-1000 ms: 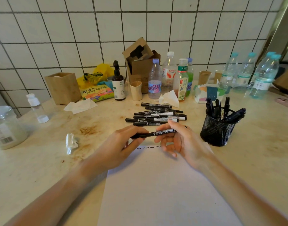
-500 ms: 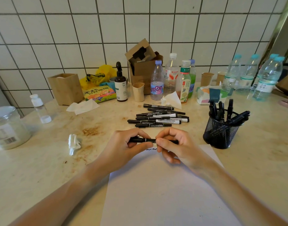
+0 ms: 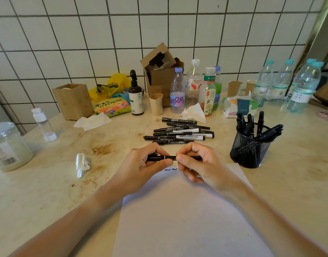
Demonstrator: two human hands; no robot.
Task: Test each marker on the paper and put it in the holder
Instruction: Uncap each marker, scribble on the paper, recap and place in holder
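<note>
Your left hand (image 3: 141, 167) and right hand (image 3: 198, 164) are drawn close together above the top edge of the paper (image 3: 187, 216), both clamped on one black marker (image 3: 171, 157) that lies level between them. Your left thumb and fingers wrap around its left part; your right thumb and forefinger pinch it just right of centre, with the far end poking out past your right knuckles. Whether the cap is on or off you cannot tell — your fingers cover both ends.

On the paper, just under the marker, sit a few small black squiggles (image 3: 170, 169).

Beyond your hands, a loose pile of markers (image 3: 180, 133) lies flat on the stained countertop (image 3: 48, 182), most pointing left to right. To your right, near the paper's top right corner, stands the black mesh holder (image 3: 249, 149) with several markers upright or leaning in it.

A crumpled tissue (image 3: 82, 164) rests left of your left hand. Along the tiled wall stand plastic bottles (image 3: 177, 91), a cardboard box (image 3: 159, 71), a wooden box (image 3: 73, 101) and a tissue pack (image 3: 239, 106) — all well apart from your hands.
</note>
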